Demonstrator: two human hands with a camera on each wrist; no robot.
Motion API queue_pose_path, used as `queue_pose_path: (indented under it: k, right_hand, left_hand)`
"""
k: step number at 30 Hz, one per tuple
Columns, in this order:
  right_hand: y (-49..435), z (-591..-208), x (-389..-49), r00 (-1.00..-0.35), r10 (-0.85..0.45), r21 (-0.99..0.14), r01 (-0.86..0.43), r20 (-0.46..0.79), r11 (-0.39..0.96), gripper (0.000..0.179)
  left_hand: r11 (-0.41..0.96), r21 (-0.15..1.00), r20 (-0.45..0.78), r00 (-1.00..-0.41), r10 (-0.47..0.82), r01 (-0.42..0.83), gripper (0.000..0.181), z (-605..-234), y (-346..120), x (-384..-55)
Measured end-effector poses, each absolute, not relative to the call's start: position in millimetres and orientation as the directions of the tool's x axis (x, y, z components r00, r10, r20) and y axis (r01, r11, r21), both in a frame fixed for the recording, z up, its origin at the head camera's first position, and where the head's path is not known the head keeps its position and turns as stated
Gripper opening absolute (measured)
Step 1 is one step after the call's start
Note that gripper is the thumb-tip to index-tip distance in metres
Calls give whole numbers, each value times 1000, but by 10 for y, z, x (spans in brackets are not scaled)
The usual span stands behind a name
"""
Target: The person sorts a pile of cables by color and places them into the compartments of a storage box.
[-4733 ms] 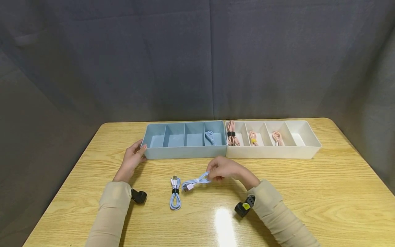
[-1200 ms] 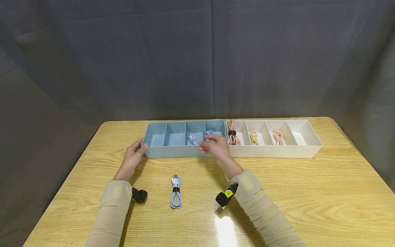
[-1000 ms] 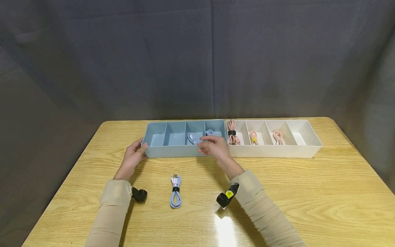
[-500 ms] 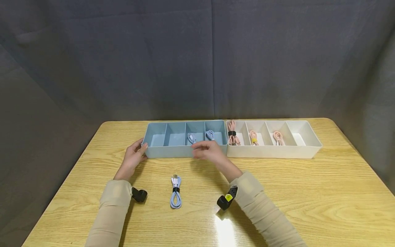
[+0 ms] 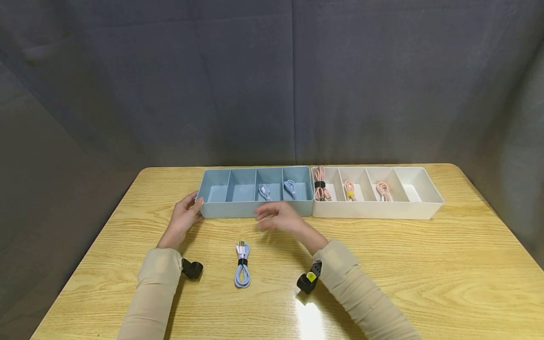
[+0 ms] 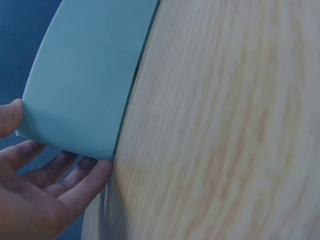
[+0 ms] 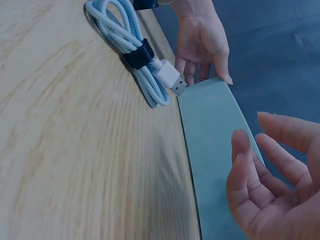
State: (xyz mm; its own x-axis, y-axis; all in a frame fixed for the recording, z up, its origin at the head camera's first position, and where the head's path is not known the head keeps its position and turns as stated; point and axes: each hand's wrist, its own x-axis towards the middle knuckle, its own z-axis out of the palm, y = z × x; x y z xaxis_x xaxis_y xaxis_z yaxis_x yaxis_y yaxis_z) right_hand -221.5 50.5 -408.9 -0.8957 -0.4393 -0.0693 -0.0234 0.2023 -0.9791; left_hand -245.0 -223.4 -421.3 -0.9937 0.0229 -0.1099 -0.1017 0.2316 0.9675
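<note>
A light-blue compartment box (image 5: 255, 209) stands at the back of the table, two of its right compartments each holding a bundled blue cable. My left hand (image 5: 183, 218) holds its left end, thumb at the top front corner and fingers against the end wall, as the left wrist view (image 6: 55, 195) also shows. My right hand (image 5: 278, 217) hovers in front of the box with loosely bent fingers and nothing in them. Below it on the table lies a coiled blue USB cable (image 5: 242, 274) with a black strap; the right wrist view shows its USB plug (image 7: 169, 75) up close.
Right against the blue box stands a white compartment box (image 5: 378, 210). Three of its compartments hold pink cables (image 5: 382, 191), one with a black strap and one with a yellow strap. A dark curtain (image 5: 272, 94) hangs behind the wooden table (image 5: 425, 274).
Earlier the right hand gripped a second blue cable on the table; that cable now lies in the box's third compartment. The right hand has since drawn back toward the front left. The left hand stayed.
</note>
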Motion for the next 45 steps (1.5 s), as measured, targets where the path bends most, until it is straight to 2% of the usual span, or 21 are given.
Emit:
queue_pose_path:
  k: [5,14,19,33,45]
  right_hand:
    - [462,-4118,-2218,-868,-491,-977,-36,-74,212,39]
    - [388,-4181,-2187,-757,-653,-943,-206,-16,262,45]
    - [349,-4206,-2164,-712,-700,-937,-201,-60,284,49]
    - [275,-4300,-2179,-674,-731,-917,-218,-106,334,53]
    - [260,-4303,-2160,-637,-764,-878,-304,-102,371,44]
  left_hand:
    - [238,966,-113,-993,17,-106,52,-4221,-2238,-2449]
    - [229,968,-103,-995,12,-98,52,-4222,-2235,-2451]
    - [229,968,-104,-995,11,-99,51,-4224,-2232,-2445]
    - [230,967,-115,-993,9,-110,52,-4206,-2221,-2438]
    - [230,968,-101,-995,-1,-99,51,-4214,-2214,-2450]
